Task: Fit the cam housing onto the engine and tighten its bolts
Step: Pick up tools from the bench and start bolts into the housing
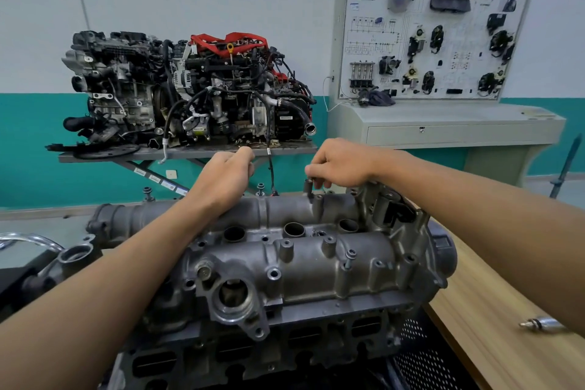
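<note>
Cam housing [316,250]: grey cast metal, seated flat on top of the engine, spanning the middle of the view; three round wells open along its centre line
Engine [285,345]: directly under the housing, a row of rectangular ports along its near face
Training board [427,35]: white panel with car parts mounted on it, upright on a grey cabinet at the far right wall
Display engines [190,89]: two side by side on a metal stand against the far wall; the right one has red parts on top
Bench [506,310]: light wood, right of the engine
Left hand [226,174]: at the housing's far edge, fingers curled away from the camera; whether it holds anything, cannot tell
Right hand [340,165]: fingertips pinch a dark cylindrical piece [308,188] standing upright at the far edge; bolt or tool bit, cannot tell
Bolts: two [260,188] [147,192] stand raised along the far edge; one [349,258] stands raised near the front
Metal tool [538,323]: small, shiny, lying on the bench beneath the right forearm
</note>
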Available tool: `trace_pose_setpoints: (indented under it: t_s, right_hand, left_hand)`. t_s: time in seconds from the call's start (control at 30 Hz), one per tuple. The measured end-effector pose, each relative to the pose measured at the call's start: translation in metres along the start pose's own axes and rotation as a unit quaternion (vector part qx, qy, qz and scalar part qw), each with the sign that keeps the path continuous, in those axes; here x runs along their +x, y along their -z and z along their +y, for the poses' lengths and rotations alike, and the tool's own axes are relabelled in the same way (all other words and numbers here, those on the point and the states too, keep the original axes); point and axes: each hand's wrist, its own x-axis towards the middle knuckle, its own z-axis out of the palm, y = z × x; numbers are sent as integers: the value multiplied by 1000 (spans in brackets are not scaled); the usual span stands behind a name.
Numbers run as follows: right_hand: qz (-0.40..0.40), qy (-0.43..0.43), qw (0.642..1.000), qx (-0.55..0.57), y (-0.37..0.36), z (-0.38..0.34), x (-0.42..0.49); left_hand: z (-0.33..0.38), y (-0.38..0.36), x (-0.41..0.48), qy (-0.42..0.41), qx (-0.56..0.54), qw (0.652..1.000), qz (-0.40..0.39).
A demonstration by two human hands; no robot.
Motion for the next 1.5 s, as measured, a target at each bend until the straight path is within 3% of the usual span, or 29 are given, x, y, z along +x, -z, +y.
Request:
trace_pose_setpoints:
  t_s: [0.17,0.37,0.57,0.73,0.8,0.93,1.1,1.23,1.33,1.5]
  right_hand:
    - [-96,-56,993,-33,5,-8,13]
    - [-90,-48,995,15,9,-19,18]
    - [-96,-70,992,-34,3,-26,22]
    - [-185,-117,975,-42,13,-19,24]
    - [-161,-114,979,-53,15,-10,20]
    - [-41,-43,998,-6,10,-1,15]
    - [-46,-61,995,-70,3,5,10]
    - [-39,-32,998,48,2,4,7]
    - [-23,-35,997,-60,2,2,7]
    - [-24,-39,998,-32,-1,-1,4]
  left_hand:
    - [-1,-1,1,-7,0,1000,-2]
    - [-3,0,-1,-10,-13,1000,-4]
    - [-2,1,-2,-13,-10,1000,0]
    - [-4,1,-2,-19,-9,1000,-3]
    - [-4,1,-1,-18,-7,1000,-3]
    - [-4,0,0,-16,-2,1000,-4]
    - [-4,1,-1,-11,-4,1000,-2]
    - [-4,1,-1,-12,2,1000,1]
    - [-4,1,-1,-6,-4,1000,-3]
    - [-5,1,-2,-1,-2,1000,-7]
